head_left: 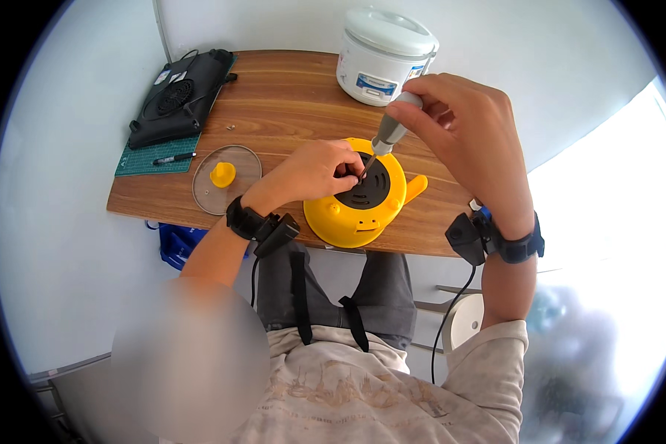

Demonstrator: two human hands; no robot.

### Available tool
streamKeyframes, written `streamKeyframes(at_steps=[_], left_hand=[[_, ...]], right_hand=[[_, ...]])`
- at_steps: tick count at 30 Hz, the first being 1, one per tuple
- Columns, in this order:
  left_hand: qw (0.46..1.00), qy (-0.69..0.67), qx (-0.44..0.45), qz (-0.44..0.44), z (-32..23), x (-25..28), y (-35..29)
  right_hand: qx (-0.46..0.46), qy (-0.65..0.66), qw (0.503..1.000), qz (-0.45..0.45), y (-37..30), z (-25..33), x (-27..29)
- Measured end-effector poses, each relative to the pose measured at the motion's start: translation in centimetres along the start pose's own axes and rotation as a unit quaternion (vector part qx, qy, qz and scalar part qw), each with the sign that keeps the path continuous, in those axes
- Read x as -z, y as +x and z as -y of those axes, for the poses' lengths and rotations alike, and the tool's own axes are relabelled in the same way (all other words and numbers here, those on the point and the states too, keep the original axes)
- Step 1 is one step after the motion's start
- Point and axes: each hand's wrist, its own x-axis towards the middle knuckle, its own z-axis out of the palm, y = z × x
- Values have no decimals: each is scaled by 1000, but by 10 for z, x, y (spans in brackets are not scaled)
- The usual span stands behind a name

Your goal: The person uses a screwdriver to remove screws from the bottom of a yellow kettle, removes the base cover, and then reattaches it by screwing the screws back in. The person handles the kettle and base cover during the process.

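A yellow electric pot [335,227] lies upside down at the table's front edge, its black vented base [376,194] facing up and its yellow handle [416,188] pointing right. Above it my right hand [462,122] is closed around the grey handle of a screwdriver [391,135], which slants down to the base. My left hand [320,169] rests over the left side of the base, thumb and fingers pinched beside the screwdriver's tip. Whatever those fingers hold is hidden.
A glass lid [206,194] with a yellow knob [223,175] lies left of the pot. Beyond it are a green cutting mat [137,159], a black pen [174,158] and a black appliance with a fan grille [181,100]. A white rice cooker [377,55] stands at the back.
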Motion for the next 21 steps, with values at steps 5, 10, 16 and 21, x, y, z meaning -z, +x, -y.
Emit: streamKeyframes(at_steps=[5, 10, 16, 21], left_hand=[[999, -42, 31, 10, -6, 3, 2], [999, -14, 48, -1, -7, 3, 4], [999, -24, 3, -37, 3, -2, 4], [1000, -11, 16, -20, 0, 1, 5]], right_hand=[[-9, -162, 986, 29, 16, 3, -6], [14, -198, 980, 0, 22, 5, -21], [48, -182, 981, -48, 15, 8, -29], [63, 44, 997, -20, 4, 4, -25]])
